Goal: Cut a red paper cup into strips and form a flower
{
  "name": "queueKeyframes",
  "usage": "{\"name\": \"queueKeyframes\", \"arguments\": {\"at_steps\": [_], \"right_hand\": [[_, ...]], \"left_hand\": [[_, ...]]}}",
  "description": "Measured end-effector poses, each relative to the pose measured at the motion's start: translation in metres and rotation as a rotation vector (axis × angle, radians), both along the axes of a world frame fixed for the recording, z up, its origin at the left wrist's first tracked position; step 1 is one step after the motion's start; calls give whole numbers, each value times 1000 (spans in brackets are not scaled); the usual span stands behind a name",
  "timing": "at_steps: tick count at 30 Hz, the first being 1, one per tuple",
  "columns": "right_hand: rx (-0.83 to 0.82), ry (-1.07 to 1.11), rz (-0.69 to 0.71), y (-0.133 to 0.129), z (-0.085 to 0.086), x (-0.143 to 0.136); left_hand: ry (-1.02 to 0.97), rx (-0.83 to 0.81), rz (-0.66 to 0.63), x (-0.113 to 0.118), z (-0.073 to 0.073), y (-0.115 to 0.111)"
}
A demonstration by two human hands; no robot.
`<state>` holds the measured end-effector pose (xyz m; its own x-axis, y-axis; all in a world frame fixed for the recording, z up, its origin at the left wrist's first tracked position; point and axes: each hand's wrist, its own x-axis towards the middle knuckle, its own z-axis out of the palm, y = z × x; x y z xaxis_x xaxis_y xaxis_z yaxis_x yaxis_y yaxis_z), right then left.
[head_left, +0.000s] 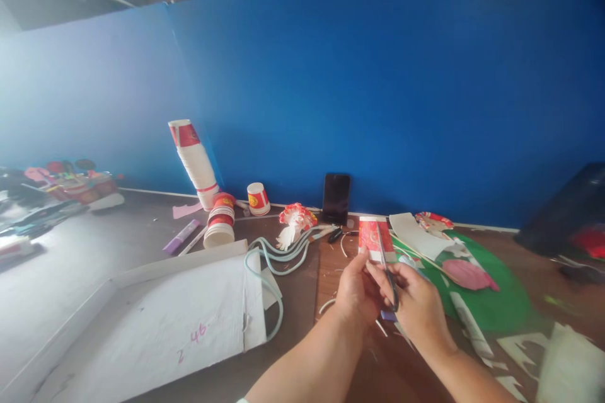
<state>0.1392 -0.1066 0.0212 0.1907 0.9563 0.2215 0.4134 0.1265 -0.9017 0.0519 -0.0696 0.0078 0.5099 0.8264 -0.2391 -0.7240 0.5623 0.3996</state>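
A red and white paper cup (368, 236) is gripped by its lower edge in my left hand (355, 286). My right hand (416, 296) is closed on a pair of scissors (391, 283), whose dark handle lies in the fingers. The scissor blades point up and lie over the side of the cup; whether they are cutting into it I cannot tell. Both hands are close together above the brown tabletop (333, 267). Behind them a black phone (336, 198) leans against the blue partition (378, 75).
On the left stand a leaning stack of paper cups (197, 164), a single cup (258, 199) and a white box lid (155, 327). A pale cable (278, 261) loops beside the lid. At right lie a green sheet (501, 277), a pink paper piece (466, 272) and paper scraps (524, 352).
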Motion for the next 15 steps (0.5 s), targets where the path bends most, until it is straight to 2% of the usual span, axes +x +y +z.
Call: {"name": "queueKeyframes", "arguments": {"at_steps": [4, 8, 15], "right_hand": [[10, -16, 1, 0, 2, 0], [-1, -28, -21, 1, 1, 2], [-66, 50, 59, 6, -11, 6]], "left_hand": [[33, -63, 11, -2, 3, 0], [-26, -104, 61, -2, 5, -1], [-8, -118, 83, -4, -4, 5]]}}
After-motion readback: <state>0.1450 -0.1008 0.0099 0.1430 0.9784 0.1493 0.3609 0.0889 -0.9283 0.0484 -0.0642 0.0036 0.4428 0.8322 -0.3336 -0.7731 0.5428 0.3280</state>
